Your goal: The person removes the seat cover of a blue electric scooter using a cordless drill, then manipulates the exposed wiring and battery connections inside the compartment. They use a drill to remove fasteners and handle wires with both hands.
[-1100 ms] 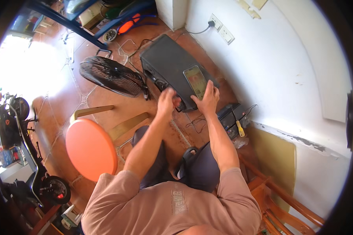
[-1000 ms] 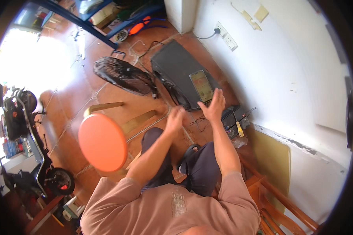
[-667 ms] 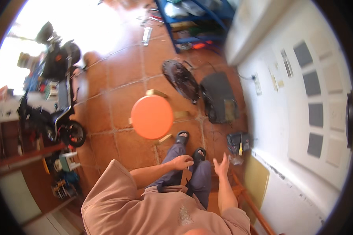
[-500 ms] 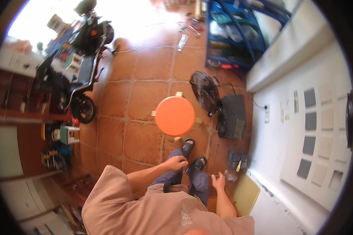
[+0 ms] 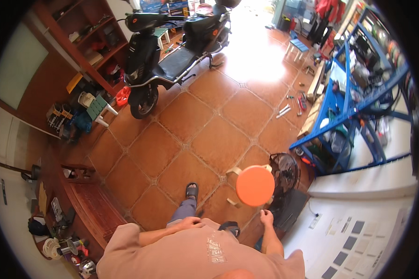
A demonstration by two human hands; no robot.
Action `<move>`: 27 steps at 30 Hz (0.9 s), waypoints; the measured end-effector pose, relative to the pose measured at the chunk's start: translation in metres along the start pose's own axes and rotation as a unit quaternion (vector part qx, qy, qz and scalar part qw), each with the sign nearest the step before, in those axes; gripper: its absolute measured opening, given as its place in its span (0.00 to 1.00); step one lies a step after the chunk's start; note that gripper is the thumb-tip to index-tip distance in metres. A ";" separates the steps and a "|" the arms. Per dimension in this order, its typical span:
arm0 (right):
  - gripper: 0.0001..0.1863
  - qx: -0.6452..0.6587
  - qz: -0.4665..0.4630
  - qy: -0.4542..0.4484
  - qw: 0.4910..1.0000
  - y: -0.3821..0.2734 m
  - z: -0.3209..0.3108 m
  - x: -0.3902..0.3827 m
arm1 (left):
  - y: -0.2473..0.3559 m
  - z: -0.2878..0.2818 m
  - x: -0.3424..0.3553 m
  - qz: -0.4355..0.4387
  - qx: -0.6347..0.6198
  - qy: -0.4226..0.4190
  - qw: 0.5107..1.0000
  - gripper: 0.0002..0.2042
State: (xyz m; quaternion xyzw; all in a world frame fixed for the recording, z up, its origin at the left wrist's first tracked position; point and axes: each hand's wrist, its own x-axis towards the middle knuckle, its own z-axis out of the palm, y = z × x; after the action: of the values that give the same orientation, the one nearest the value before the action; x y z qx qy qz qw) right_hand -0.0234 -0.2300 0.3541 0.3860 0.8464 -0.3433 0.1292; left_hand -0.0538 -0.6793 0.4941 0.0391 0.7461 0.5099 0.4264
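Observation:
A round orange stool [image 5: 255, 185] with pale wooden legs stands on the tiled floor, front right of me. My right hand [image 5: 266, 217] hangs nearest to it, just short of the seat in the picture, with nothing in it and its fingers loosely apart. Close to my front, over the top of my leg, my left hand [image 5: 190, 222] hangs empty with relaxed fingers. My feet wear dark sandals; one sandal [image 5: 192, 190] is well forward, the other [image 5: 230, 228] back near my body.
A black scooter [image 5: 172, 60] stands far left. A dark wooden bench [image 5: 94, 200] is at left. Right of the stool are a black fan [image 5: 285, 173] and a dark panel [image 5: 291, 208]. Beyond, a blue metal rack [image 5: 342, 121] and scattered tools [image 5: 299, 103] occupy the right side.
My view has swung to the left, so the stool now appears lower and further right. One foot has stepped forward. Both hands hang low, still empty.

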 end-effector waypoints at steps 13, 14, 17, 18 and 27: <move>0.19 0.180 -0.227 -0.099 0.952 -0.350 0.015 0.072 | 0.099 -0.214 0.136 0.020 -0.067 -0.065 0.995 0.17; 0.17 0.203 -0.215 -0.093 0.951 -0.365 0.011 0.091 | 0.113 -0.235 0.165 0.052 -0.021 -0.048 0.997 0.18; 0.11 0.187 -0.144 -0.105 0.966 -0.416 -0.010 0.147 | 0.161 -0.293 0.248 0.079 0.125 -0.005 0.989 0.20; 0.10 0.216 -0.193 -0.097 0.952 -0.440 -0.022 0.164 | 0.180 -0.313 0.275 0.066 0.122 0.015 0.990 0.19; 0.23 0.295 -0.707 -0.107 0.634 -0.867 -0.270 0.282 | 0.381 -0.463 0.501 0.083 -0.075 0.253 0.961 0.09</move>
State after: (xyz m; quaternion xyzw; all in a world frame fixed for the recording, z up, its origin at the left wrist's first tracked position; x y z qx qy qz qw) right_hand -0.8431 -0.2913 0.8321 -0.3527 0.6944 -0.5996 -0.1843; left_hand -0.8271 -0.5872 0.5515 -0.0614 0.7837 0.5910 0.1812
